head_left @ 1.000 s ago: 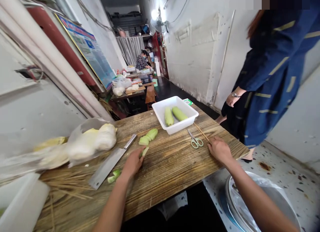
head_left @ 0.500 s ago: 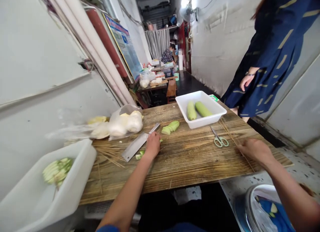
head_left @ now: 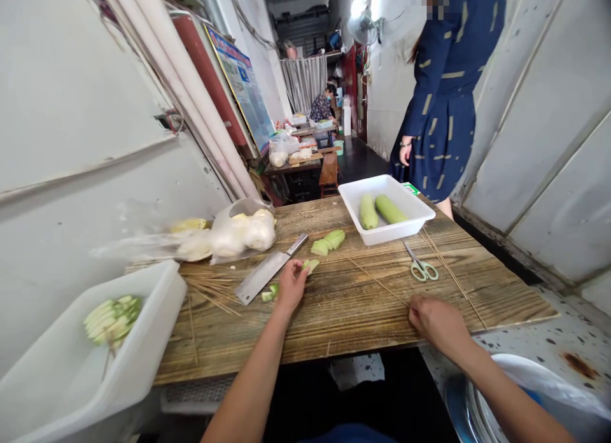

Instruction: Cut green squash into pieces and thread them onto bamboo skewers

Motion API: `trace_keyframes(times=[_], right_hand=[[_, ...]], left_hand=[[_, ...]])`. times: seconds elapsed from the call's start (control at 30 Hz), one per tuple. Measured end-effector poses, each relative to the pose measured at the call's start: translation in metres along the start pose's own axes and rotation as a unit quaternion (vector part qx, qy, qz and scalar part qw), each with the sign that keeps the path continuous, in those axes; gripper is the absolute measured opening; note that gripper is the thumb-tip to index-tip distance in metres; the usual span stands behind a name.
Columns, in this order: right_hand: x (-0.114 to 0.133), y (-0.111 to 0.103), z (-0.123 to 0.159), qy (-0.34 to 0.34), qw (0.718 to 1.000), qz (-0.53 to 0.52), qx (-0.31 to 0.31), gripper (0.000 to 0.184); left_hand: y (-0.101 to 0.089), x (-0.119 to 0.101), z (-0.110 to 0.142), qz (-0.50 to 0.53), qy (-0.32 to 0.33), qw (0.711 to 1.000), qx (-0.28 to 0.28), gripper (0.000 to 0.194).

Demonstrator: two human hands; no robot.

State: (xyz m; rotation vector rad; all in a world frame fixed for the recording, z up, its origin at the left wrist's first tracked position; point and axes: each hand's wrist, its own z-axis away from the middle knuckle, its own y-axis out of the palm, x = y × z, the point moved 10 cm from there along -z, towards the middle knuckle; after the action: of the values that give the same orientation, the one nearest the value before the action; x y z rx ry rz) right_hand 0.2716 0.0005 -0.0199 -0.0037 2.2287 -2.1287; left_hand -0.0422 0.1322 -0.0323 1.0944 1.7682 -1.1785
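My left hand [head_left: 291, 286] is closed, pinching a pale green vegetable slice [head_left: 310, 265] between thumb and fingers just above the board. My right hand [head_left: 436, 320] is closed on the end of a thin wooden skewer [head_left: 379, 282], whose far tip points left toward the slices. More sliced green vegetable [head_left: 328, 242] lies overlapped beyond my left hand. A cleaver [head_left: 265, 275] rests flat to the left, its handle away from me. Small green end pieces [head_left: 270, 293] lie beside its blade.
A white tray [head_left: 424, 215] holds two whole green gourds. Green-handled scissors [head_left: 422, 269] and loose skewers [head_left: 451, 274] lie at the right. A white bin [head_left: 165, 303] with skewered slices stands left, near bagged food [head_left: 243, 233]. A person in a blue dress [head_left: 442, 105] stands beyond the table.
My right hand has moved left from the loose skewers, bringing one skewer with it. My left hand has lifted a slice off the board. The standing person has moved left and farther away.
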Motion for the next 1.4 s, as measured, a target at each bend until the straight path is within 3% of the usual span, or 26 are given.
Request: trace_keyframes(times=[0.1,0.2,0.27,0.4,0.5,0.6,0.7,0.87,0.93,1.07,1.2,1.4], right_hand=[[0.014,-0.013,-0.014,-0.029,0.999,0.011,-0.01,0.013],[0.04,-0.013,-0.033,-0.058,0.998,-0.002,-0.004,0.014],[0.053,-0.005,-0.049,-0.053,0.998,-0.014,0.017,0.018],[0.056,0.0,-0.074,-0.026,0.999,-0.015,0.027,0.019],[0.054,-0.006,-0.075,-0.04,0.999,-0.03,0.014,0.016],[0.071,-0.014,-0.059,-0.086,0.978,-0.19,-0.013,0.013],[0.102,-0.016,-0.034,-0.131,0.912,-0.387,-0.024,0.018],[0.14,-0.002,-0.008,-0.122,0.846,-0.519,-0.005,0.043],[0.148,0.001,-0.004,-0.127,0.844,-0.521,-0.007,0.042],[0.151,-0.009,0.002,-0.136,0.865,-0.478,-0.071,0.039],[0.155,-0.01,0.002,-0.132,0.883,-0.445,-0.073,0.039],[0.16,-0.011,-0.001,-0.136,0.883,-0.443,-0.081,0.038]], left_hand=[[-0.003,0.004,0.003,0.111,-0.029,0.993,-0.027,0.031],[-0.001,0.015,0.009,0.231,-0.105,0.965,-0.064,0.034],[0.01,0.023,0.012,0.34,-0.175,0.923,-0.052,0.032],[0.032,0.026,0.018,0.529,-0.281,0.801,0.004,0.012],[0.039,0.025,0.02,0.583,-0.316,0.748,0.04,0.008],[0.037,0.026,0.02,0.596,-0.319,0.736,0.036,0.007],[0.038,0.024,0.02,0.608,-0.313,0.729,0.043,0.014],[0.037,0.019,0.02,0.61,-0.295,0.733,0.056,0.015],[0.037,0.019,0.021,0.616,-0.304,0.725,0.05,0.012],[0.038,0.013,0.02,0.645,-0.304,0.7,0.048,0.012],[0.036,0.012,0.017,0.658,-0.3,0.69,0.028,0.015],[0.038,0.012,0.021,0.668,-0.318,0.672,0.028,0.023]])
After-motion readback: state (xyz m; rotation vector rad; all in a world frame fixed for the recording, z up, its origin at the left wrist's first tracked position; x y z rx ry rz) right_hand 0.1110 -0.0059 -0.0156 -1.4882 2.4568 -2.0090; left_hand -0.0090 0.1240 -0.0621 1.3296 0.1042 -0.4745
